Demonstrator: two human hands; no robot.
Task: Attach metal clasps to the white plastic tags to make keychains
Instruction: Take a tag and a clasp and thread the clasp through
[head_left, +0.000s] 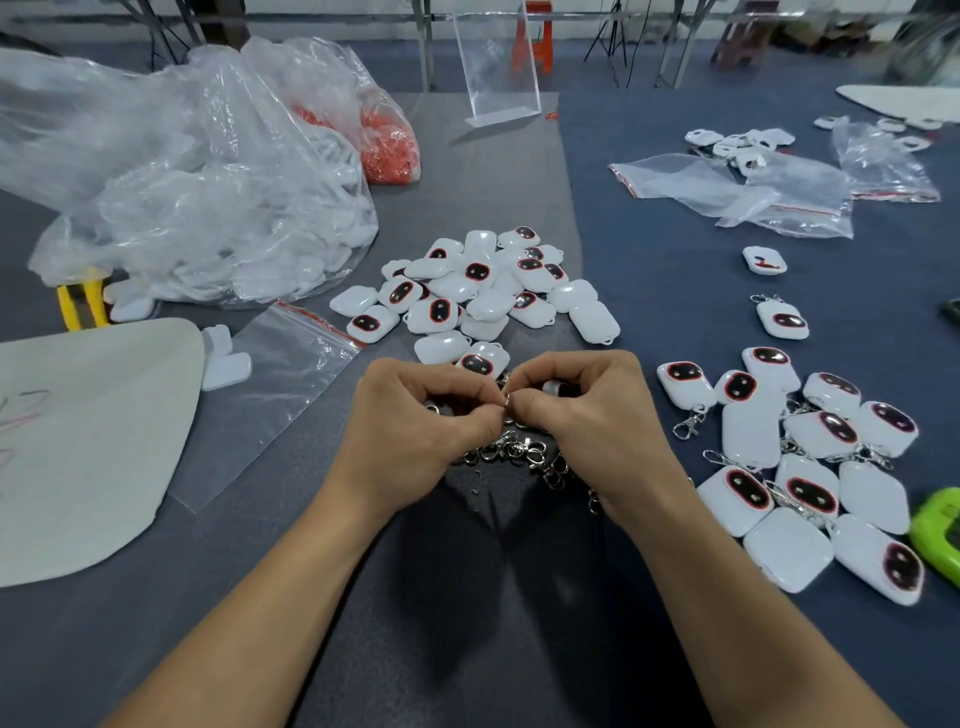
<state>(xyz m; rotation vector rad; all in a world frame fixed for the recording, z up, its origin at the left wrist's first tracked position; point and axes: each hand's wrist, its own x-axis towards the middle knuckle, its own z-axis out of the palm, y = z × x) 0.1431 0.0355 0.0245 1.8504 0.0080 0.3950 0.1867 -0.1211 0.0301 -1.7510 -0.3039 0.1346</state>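
The tags (483, 291) are white, many with a black patch ringed in red. The clasps (519, 452) are shiny silver. The bench (675, 306) is grey and dark blue. A clear bag (363, 98) holds orange bits (392, 148). Two handles (83, 304) are yellow.

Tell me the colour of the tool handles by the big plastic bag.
The handles are yellow; head view.

The left forearm (270, 582) and right forearm (727, 587) reach forward and converge. The left hand (415, 436) and right hand (597, 421) meet fingertip to fingertip, fingers curled, and each grip pinches one small metal ring (507, 400) between thumb and forefinger.
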